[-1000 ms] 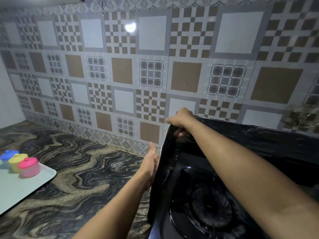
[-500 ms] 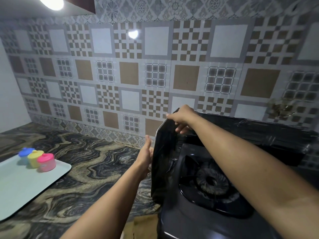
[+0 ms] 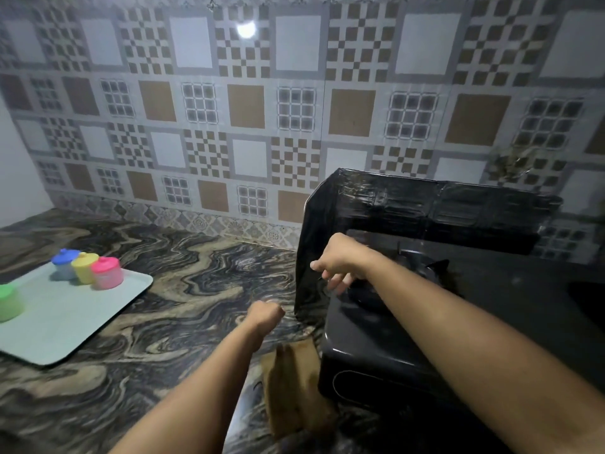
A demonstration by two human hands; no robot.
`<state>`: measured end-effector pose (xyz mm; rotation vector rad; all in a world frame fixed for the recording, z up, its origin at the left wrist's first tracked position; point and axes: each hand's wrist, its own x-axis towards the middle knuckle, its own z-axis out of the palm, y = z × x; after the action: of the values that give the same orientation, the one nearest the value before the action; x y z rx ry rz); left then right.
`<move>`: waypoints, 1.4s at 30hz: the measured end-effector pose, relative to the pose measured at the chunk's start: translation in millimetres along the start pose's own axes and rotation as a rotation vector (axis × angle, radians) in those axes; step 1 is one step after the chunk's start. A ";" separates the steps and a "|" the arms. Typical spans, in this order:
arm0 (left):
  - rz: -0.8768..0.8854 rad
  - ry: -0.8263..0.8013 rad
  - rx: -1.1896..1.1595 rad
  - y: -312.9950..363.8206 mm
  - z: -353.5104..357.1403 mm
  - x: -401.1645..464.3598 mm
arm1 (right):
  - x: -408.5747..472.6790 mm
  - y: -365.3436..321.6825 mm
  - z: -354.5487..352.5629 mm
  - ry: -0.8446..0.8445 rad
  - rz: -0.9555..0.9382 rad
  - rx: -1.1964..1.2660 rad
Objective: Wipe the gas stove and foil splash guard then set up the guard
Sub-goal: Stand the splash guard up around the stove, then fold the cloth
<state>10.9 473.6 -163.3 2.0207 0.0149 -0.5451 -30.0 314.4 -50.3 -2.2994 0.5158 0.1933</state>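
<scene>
A black gas stove stands on the marble counter at the right. The dark, shiny foil splash guard stands upright around its left side and back, against the tiled wall. My right hand hovers over the stove's left burner, just inside the guard's left panel, fingers loosely curled and holding nothing. My left hand is a closed fist above the counter, just left of the guard's left panel and apart from it. A brown cloth lies on the counter by the stove's front left corner.
A pale tray sits on the counter at the left with small blue, yellow, pink and green lidded containers. The patterned tile wall runs behind. Bare marble counter lies between tray and stove.
Both hands have let go of the guard and drawn back toward me. The right hand dropped from the top corner; the left closed into a fist. The guard stands on its own.
</scene>
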 end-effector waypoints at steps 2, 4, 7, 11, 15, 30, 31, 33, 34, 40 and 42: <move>-0.035 0.004 0.209 -22.9 4.4 -3.8 | -10.2 10.0 19.5 -0.019 0.008 0.001; -0.055 0.015 0.339 -44.6 10.2 -4.8 | -19.3 18.0 37.4 -0.023 0.009 -0.003; -0.118 -0.016 0.410 -72.2 23.3 -5.6 | -32.4 24.9 55.0 0.013 -0.009 -0.024; -0.152 0.093 0.372 -91.6 39.4 -17.5 | -49.0 31.3 64.4 0.119 -0.102 -0.083; -0.154 0.154 0.382 -94.1 47.5 -26.1 | -53.1 42.1 68.4 0.175 -0.172 -0.122; 0.001 -0.147 -0.273 -58.2 12.4 -24.2 | -45.9 45.7 83.6 0.188 -0.192 -0.222; 0.022 -0.192 -0.325 -50.5 4.8 -26.9 | -43.3 44.8 84.7 0.190 -0.191 -0.226; 0.056 -0.237 -0.411 -34.9 -11.7 -32.2 | -39.7 40.6 84.2 0.207 -0.179 -0.229; 0.077 -0.255 -0.442 -28.0 -19.0 -34.1 | -39.1 37.9 83.3 0.218 -0.173 -0.223; 0.213 -0.322 -0.541 10.0 -48.8 -51.9 | -39.8 19.2 75.7 0.249 -0.244 -0.101; 0.242 -0.303 -0.542 20.5 -55.8 -55.9 | -42.2 12.6 71.3 0.255 -0.281 -0.025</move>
<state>-13.8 522.3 -102.6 1.3770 -0.2382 -0.6097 -72.4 370.2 -96.3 -2.4046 0.3106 -0.2338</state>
